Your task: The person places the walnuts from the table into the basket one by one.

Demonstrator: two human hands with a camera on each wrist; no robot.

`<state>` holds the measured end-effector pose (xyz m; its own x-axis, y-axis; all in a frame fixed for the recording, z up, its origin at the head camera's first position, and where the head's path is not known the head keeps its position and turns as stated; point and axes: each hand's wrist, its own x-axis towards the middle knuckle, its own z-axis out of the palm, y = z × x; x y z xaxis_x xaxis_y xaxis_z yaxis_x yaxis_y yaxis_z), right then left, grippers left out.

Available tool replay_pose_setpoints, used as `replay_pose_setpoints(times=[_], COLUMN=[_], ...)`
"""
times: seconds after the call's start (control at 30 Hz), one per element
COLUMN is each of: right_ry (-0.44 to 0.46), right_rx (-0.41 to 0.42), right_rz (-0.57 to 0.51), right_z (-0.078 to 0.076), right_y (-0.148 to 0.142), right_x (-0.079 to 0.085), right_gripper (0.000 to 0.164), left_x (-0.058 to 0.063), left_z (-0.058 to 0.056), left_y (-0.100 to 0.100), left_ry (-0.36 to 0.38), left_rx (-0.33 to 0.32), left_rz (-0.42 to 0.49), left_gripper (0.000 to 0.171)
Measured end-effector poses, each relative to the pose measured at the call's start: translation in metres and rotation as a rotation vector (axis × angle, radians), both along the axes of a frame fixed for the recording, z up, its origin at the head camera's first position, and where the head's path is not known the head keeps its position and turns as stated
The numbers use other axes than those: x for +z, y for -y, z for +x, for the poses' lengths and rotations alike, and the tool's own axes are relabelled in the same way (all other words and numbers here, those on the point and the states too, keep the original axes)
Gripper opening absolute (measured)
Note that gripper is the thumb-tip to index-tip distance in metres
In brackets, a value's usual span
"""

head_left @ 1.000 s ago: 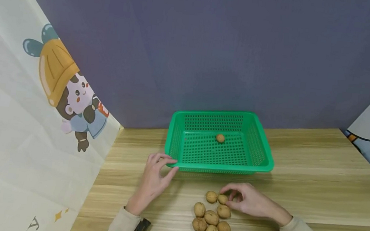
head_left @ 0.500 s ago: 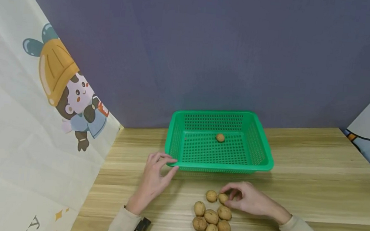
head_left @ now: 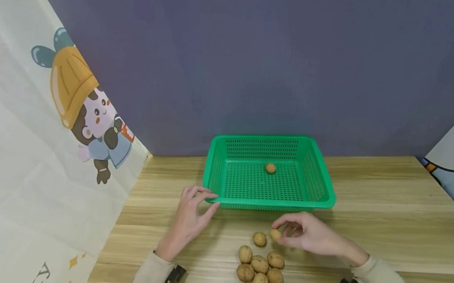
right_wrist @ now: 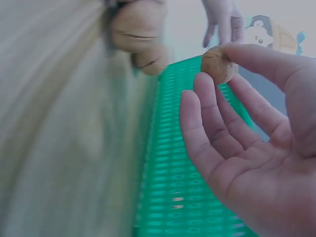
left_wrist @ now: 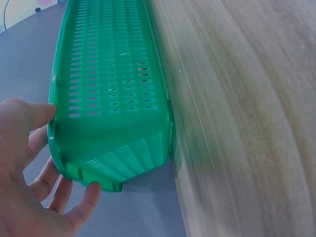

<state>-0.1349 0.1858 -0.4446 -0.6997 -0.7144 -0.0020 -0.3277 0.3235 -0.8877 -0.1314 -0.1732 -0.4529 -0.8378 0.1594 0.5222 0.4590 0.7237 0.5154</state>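
Between the thumb and fingertips of my right hand (head_left: 310,234) is a walnut (head_left: 275,235), lifted just above the table. The right wrist view shows this pinched walnut (right_wrist: 217,66) up close, with the other fingers loosely bent. My left hand (head_left: 186,222) grips the near left corner of a green plastic basket (head_left: 270,206), thumb and fingers at its rim. In the left wrist view the fingers spread around that corner of the basket (left_wrist: 98,131). One walnut (head_left: 270,168) lies inside, toward the back. A lone walnut (head_left: 259,239) sits left of the held one.
Several more walnuts (head_left: 259,264) lie clustered on the wooden table (head_left: 384,211) in front of the basket. A dark blue-grey panel (head_left: 259,62) rises behind the basket. At the left stands a white sheet (head_left: 9,139) with a cartoon figure.
My right hand has raised the walnut off the table and moved it slightly toward the basket. The left hand and the basket have stayed in place.
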Motion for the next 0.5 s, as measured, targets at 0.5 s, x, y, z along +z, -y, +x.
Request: replay_pose_setpoints(times=[0.5], right_ry=[0.004], right_rx=[0.052], right_rz=[-0.03], right_z=[-0.027], right_y=[-0.01], right_x=[0.074], right_gripper=[0.032], left_x=[0.001], left_z=[-0.001], left_y=[0.001], left_ry=[0.01], left_rx=[-0.006], left_rz=[-0.001], left_gripper=[0.02])
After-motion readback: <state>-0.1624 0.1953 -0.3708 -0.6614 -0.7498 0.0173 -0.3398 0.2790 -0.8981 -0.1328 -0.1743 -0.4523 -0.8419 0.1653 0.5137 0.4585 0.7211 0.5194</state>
